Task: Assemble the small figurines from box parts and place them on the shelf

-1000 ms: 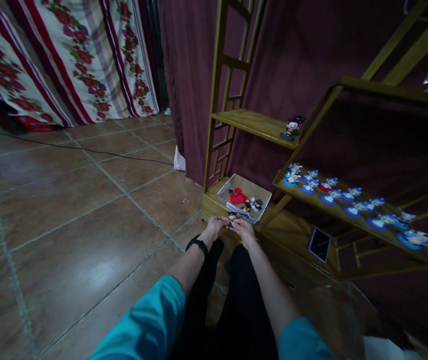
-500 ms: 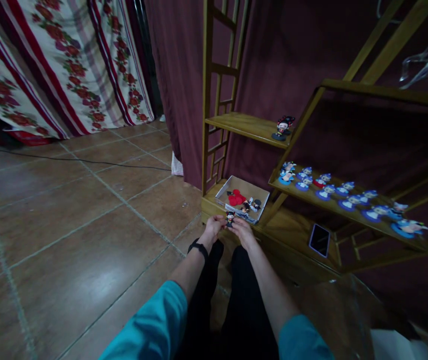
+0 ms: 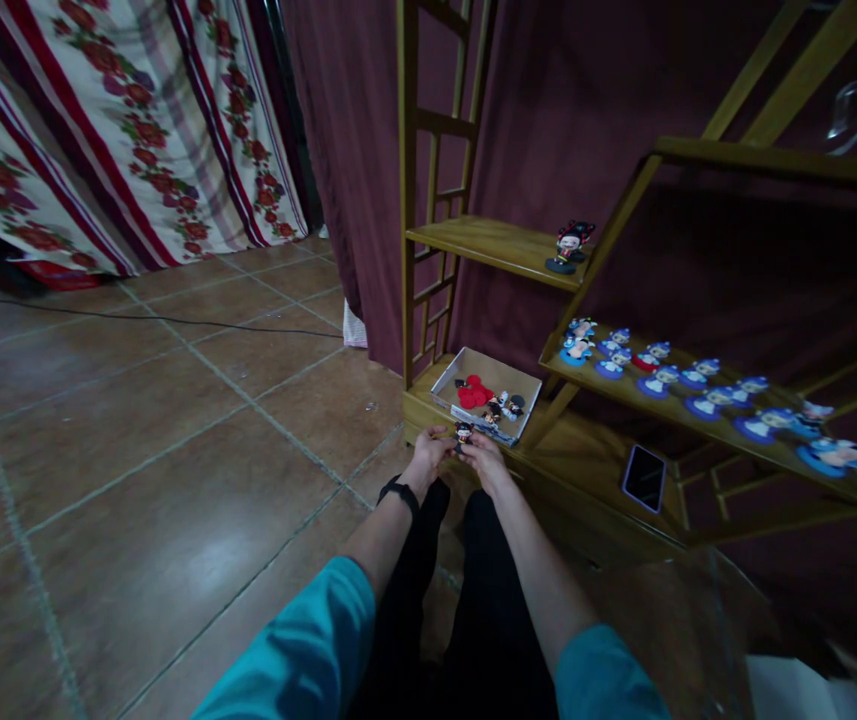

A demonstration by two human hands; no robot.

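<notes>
At the bottom, nearest: teal sleeves [image 3: 300,640] and dark trouser legs [image 3: 499,600]. Beyond them, above the trouser legs, left hand [image 3: 426,455] with a black wrist strap [image 3: 398,490] and right hand [image 3: 484,458], both closed by the fingers around one small dark-haired figurine in red and black [image 3: 463,434], upright, just in front of a shallow open cardboard box with a pale rim [image 3: 516,378]. Inside the box, red rounded pieces [image 3: 475,393] and a few black-and-white figures [image 3: 503,405]. Under the box, the low yellowish-brown wooden ledge [image 3: 585,450] of a display stand, with a dark-screened, purple-edged phone [image 3: 645,478] lying farther right. Spread leftward, brown glossy floor tiles [image 3: 135,470] with pale joints and a soft patch of reflected light. Above the ledge, a slanting-looking shelf with two rows of blue-and-white figures [image 3: 657,381], one red-based; higher, a black-and-red figure [image 3: 572,246] near a board's right end. Across the floor, a thin black cable [image 3: 248,325]. Behind, plum-coloured drapery [image 3: 353,200]; at far left, a striped white curtain with red flowers [image 3: 173,130].
</notes>
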